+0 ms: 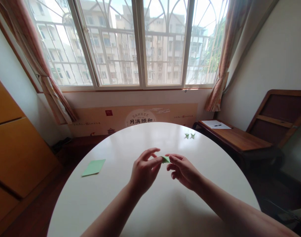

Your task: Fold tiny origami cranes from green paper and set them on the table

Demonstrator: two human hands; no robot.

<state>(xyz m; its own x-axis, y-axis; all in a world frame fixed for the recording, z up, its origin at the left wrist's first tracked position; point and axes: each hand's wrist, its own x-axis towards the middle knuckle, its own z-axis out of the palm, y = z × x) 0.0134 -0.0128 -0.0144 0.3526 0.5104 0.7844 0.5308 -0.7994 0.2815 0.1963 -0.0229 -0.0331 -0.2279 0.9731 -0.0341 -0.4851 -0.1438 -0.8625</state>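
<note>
A small folded piece of green paper [166, 159] is held above the middle of the white round table [103, 207]. My left hand [145, 168] pinches its left end between thumb and fingers. From the other side, my right hand [182, 168] grips the right end with thumb and forefinger, the other fingers curled below. Part of the paper is hidden behind my fingertips. Two small folded green paper figures [189, 135] stand side by side near the table's far right edge. On the left of the table lies a square of green paper [93, 168], flat.
Beyond the table's far edge, a printed beige box or panel [165, 115] sits under the barred window [162, 59]. To the right stands a wooden bench [244, 136] with a white sheet [212, 124] and a dark pen-like item on it. Orange cabinets [19, 154] are at the left.
</note>
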